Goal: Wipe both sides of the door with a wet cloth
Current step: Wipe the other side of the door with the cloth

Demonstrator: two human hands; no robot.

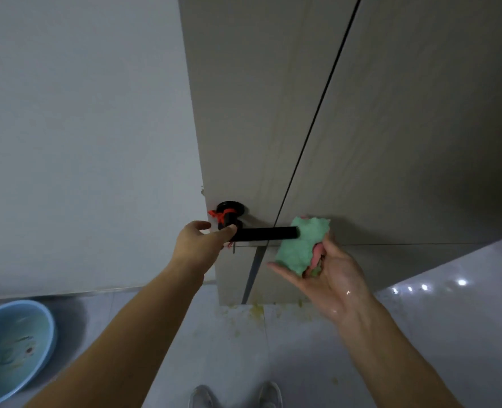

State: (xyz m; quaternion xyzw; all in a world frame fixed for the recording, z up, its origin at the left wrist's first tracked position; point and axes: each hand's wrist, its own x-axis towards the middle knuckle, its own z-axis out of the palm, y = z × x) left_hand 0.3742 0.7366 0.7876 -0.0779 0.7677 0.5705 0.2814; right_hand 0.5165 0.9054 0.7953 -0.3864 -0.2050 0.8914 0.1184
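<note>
The step in hand looked like the handle area of the door (391, 128): the person had a grip point on the black lever handle (263, 234) and the wet cloth brought up beside it. The left hand (198, 244) reached forward with the arm nearly straight, thumb and fingers closing loosely on the lever near its round base, where a red string (219, 214) was tied; whether the grip was firm could not be told. The right hand (329, 275), palm up and shiny with water, cupped the green cloth (298, 248), its fingers curled round the cloth's lower edge, a bit of pink showing in the folds. The cloth sat at the free end of the lever, close against the door face.

The next move probably called for steadying the door by the lever and pressing the cloth flat to wipe. A blue basin (14, 346) stood on the tiled floor (273, 348) to the left, near the white wall (82, 128).
</note>
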